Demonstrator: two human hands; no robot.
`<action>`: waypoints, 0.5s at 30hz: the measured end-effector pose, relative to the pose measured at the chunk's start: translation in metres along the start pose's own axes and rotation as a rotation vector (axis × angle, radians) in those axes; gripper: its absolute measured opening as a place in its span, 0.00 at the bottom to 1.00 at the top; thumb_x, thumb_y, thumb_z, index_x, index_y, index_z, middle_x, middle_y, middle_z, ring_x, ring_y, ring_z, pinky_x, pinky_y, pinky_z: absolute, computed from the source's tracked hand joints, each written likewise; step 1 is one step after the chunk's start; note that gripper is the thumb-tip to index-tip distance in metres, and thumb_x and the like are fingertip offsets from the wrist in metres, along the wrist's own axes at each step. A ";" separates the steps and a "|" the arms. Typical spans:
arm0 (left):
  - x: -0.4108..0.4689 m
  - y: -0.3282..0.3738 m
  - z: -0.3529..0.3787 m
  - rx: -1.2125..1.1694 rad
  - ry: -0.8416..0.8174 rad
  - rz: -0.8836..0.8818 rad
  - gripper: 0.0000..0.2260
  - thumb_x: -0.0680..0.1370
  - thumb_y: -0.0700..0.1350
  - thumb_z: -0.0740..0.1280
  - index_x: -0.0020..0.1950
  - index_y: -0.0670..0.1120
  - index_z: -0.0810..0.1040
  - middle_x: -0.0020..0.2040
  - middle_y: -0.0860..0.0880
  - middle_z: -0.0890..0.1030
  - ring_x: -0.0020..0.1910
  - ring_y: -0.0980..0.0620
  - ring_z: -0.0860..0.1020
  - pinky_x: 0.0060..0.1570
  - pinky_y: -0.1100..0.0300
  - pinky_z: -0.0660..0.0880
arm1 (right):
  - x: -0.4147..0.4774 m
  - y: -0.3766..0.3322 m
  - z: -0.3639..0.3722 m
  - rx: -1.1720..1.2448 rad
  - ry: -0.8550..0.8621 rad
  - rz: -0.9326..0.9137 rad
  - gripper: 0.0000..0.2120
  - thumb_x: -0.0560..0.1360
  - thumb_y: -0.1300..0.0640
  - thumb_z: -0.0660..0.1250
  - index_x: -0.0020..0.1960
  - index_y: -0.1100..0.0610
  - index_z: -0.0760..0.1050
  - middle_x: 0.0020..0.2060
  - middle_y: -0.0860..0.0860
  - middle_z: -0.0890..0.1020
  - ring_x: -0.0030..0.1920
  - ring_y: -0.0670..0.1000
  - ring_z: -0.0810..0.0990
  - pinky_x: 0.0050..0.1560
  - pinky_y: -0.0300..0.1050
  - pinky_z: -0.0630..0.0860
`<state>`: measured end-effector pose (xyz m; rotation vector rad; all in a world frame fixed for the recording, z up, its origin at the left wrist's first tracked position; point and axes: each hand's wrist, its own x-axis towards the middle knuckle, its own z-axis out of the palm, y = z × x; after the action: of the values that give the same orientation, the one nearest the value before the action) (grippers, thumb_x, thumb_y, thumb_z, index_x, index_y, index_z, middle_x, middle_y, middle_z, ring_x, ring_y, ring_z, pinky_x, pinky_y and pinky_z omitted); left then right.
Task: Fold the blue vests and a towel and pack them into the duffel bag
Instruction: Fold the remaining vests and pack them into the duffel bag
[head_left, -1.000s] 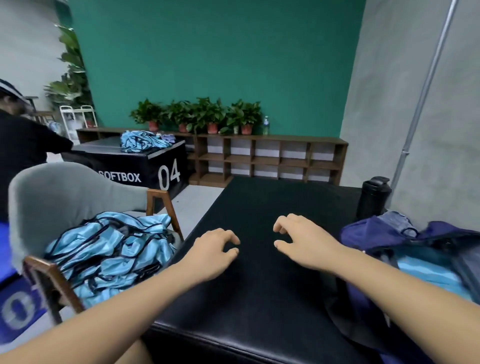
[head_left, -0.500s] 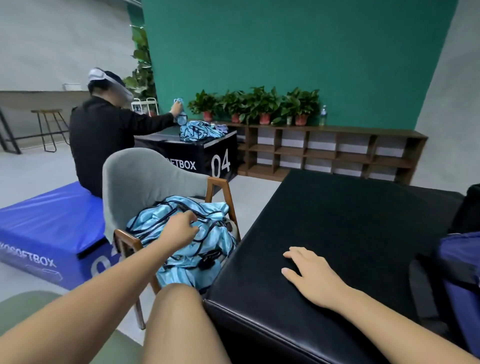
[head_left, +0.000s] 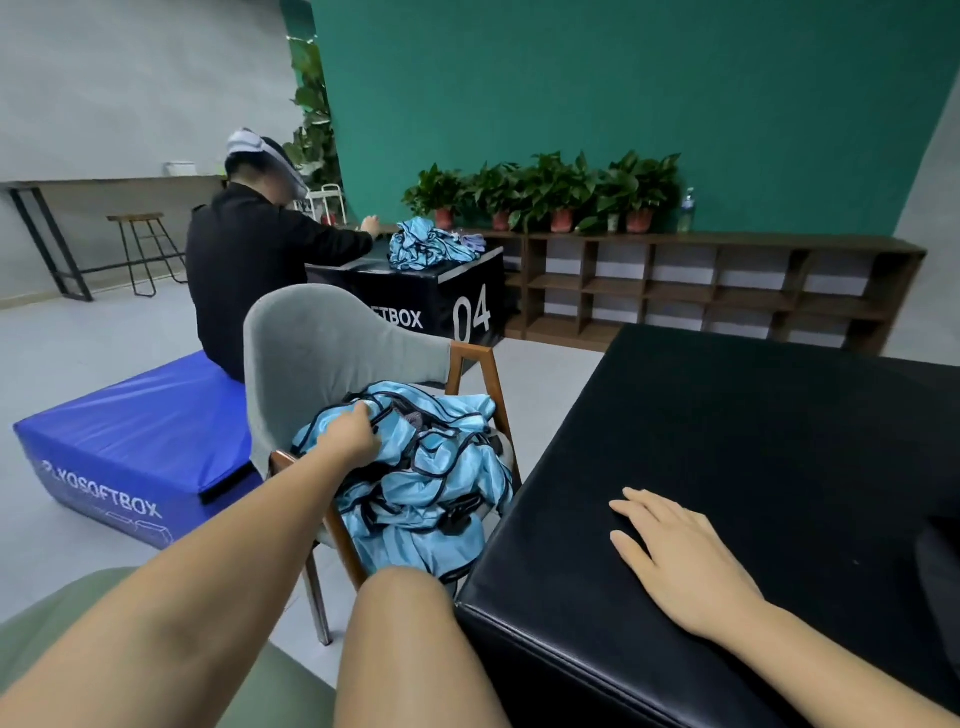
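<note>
Left grip (head_left: 353, 434) curls its fingers into the top of the vests (head_left: 431, 483), a tangled blue heap on the chair (head_left: 322, 353) at centre frame. Right grip (head_left: 685, 561) lies flat and empty on the black worktop (head_left: 753, 415), lower right. The black trims interlace, so a pull may drag several vests together and spill some onto the floor (head_left: 545, 374).

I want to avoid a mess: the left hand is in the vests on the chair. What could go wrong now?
The vests lie tangled, so the left hand may pull up several at once.
The pile hangs over the front edge of the chair, so a tug may drop some on the floor.
</note>
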<state>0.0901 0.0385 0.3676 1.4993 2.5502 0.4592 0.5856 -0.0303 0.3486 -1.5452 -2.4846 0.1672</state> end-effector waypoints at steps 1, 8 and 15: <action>0.006 -0.005 0.003 0.000 -0.009 -0.025 0.28 0.80 0.49 0.69 0.78 0.44 0.65 0.65 0.39 0.81 0.61 0.38 0.81 0.59 0.42 0.79 | -0.001 0.001 0.001 0.004 -0.002 0.003 0.30 0.84 0.33 0.43 0.83 0.40 0.59 0.83 0.38 0.57 0.83 0.43 0.53 0.83 0.44 0.52; 0.014 -0.018 0.020 0.109 -0.008 -0.096 0.17 0.79 0.58 0.70 0.55 0.45 0.78 0.50 0.43 0.82 0.55 0.39 0.80 0.62 0.37 0.76 | -0.004 -0.003 -0.002 -0.001 0.020 -0.002 0.35 0.80 0.31 0.36 0.83 0.39 0.59 0.83 0.35 0.57 0.83 0.41 0.53 0.81 0.41 0.51; 0.000 -0.001 -0.011 0.010 0.113 -0.100 0.02 0.75 0.41 0.65 0.45 0.48 0.76 0.43 0.45 0.79 0.49 0.39 0.77 0.60 0.41 0.73 | -0.007 -0.005 -0.005 -0.007 0.026 0.008 0.27 0.86 0.36 0.46 0.83 0.38 0.59 0.83 0.35 0.57 0.83 0.41 0.53 0.81 0.40 0.51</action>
<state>0.0859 0.0362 0.3781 1.3784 2.7022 0.5324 0.5852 -0.0391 0.3537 -1.5506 -2.4625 0.1390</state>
